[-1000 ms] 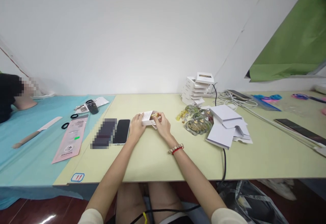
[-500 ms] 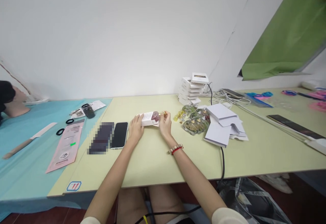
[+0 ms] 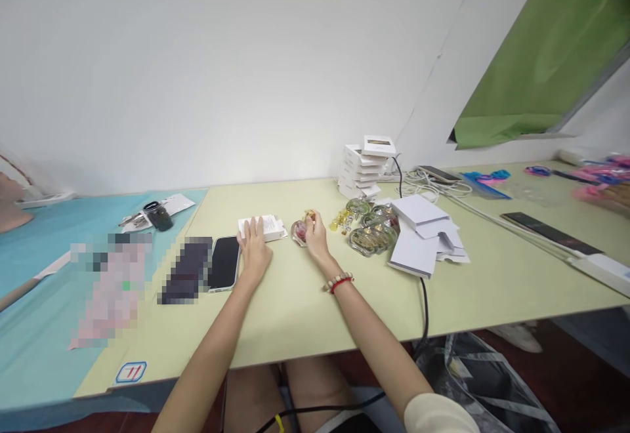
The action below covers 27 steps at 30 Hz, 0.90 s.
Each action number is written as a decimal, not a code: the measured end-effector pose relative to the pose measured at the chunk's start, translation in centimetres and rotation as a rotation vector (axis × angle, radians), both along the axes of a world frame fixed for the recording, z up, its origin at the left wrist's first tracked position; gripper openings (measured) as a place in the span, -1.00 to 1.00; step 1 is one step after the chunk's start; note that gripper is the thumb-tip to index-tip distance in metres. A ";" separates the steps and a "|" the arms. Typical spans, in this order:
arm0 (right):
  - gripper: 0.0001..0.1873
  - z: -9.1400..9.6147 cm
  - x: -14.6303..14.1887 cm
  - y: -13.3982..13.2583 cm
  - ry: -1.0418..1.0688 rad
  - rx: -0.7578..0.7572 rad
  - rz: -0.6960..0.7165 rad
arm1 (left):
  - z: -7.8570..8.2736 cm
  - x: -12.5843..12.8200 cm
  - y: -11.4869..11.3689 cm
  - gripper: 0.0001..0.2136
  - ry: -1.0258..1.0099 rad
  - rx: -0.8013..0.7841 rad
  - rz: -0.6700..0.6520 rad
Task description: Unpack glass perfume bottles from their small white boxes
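My left hand (image 3: pixel 254 249) lies on a white box (image 3: pixel 273 227) with printing on its side, its fingers stretched and apart over the top. The box's right end has a flap sticking out. Just to the right, my right hand (image 3: pixel 316 231) pinches a small clear rounded container (image 3: pixel 298 231) with reddish contents by its gold-coloured top. The fingers partly hide that top. Near my right hand lie small yellow and gold trinkets (image 3: pixel 340 221) and several similar clear containers (image 3: pixel 370 239) with greenish and brownish contents.
White boxes are stacked (image 3: pixel 361 170) at the back. Flat white cartons (image 3: pixel 416 249) lie to the right, by white cables (image 3: pixel 455 187). Left of my hands are a phone (image 3: pixel 224 262) and a blurred dark item (image 3: pixel 187 270). A jar (image 3: pixel 158 216) stands on blue cloth (image 3: pixel 29 249).
The clear container with reddish contents has come out of the box's right end in my right hand. The box and my left hand have shifted left, and its fingers have spread over the box.
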State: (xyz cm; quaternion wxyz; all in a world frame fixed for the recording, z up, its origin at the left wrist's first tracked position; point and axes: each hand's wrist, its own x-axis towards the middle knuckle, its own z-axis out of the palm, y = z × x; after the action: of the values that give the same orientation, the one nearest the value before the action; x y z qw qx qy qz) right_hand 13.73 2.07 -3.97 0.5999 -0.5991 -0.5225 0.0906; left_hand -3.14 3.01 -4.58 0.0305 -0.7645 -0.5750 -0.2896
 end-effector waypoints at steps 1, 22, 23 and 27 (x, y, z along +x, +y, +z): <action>-0.63 0.2 -0.3 -0.1 -0.004 -0.006 0.074 | 0.2 0.2 -0.2 -0.33 -0.018 0.024 -0.046; -0.60 2.0 -2.3 -1.7 0.069 -0.030 0.267 | 0.6 2.0 -2.0 -0.55 -0.185 0.023 -0.394; -0.61 2.0 -2.3 -1.8 0.069 -0.029 0.266 | 0.5 2.0 -1.9 -0.55 -0.190 0.023 -0.395; -0.66 2.1 -2.4 -1.8 0.039 -0.009 0.258 | 0.4 2.0 -1.8 -0.55 -0.219 0.024 -0.405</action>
State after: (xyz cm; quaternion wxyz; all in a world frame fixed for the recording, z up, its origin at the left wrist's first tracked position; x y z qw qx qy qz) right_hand 11.36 0.27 -1.90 0.5906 -0.5276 -0.5831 0.1811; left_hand -1.11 1.24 -4.21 -0.0819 -0.8281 -0.4062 -0.3777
